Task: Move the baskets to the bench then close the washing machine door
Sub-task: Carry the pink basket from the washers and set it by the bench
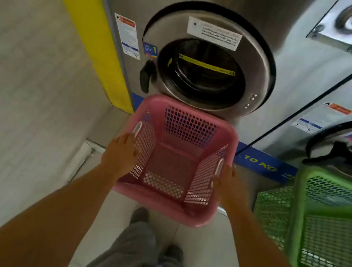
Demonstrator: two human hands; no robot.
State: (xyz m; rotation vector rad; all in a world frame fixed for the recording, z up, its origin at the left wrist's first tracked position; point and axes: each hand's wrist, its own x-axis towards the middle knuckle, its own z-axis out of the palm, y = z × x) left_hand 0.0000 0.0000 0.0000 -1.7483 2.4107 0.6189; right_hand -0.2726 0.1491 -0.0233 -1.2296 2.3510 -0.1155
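Note:
An empty pink mesh laundry basket (159, 202) hangs tilted in front of the steel washing machine, its far rim just under the round door (256, 77). My left hand (121, 154) presses the basket's left wall below the handle slot, and my right hand (229, 183) holds the right wall by the other slot. The basket sits above the floor, over my feet. The door has a glass window, a black handle (145, 77) on its left and a white sticker on top. It lies close to the machine front; I cannot tell whether it is latched.
A green mesh basket (296, 221) stands at the right, in front of a second washing machine (340, 78). A yellow panel (90, 27) and a pale tiled wall (16, 85) close off the left. My shoes (140, 215) are on the light floor tiles below the pink basket.

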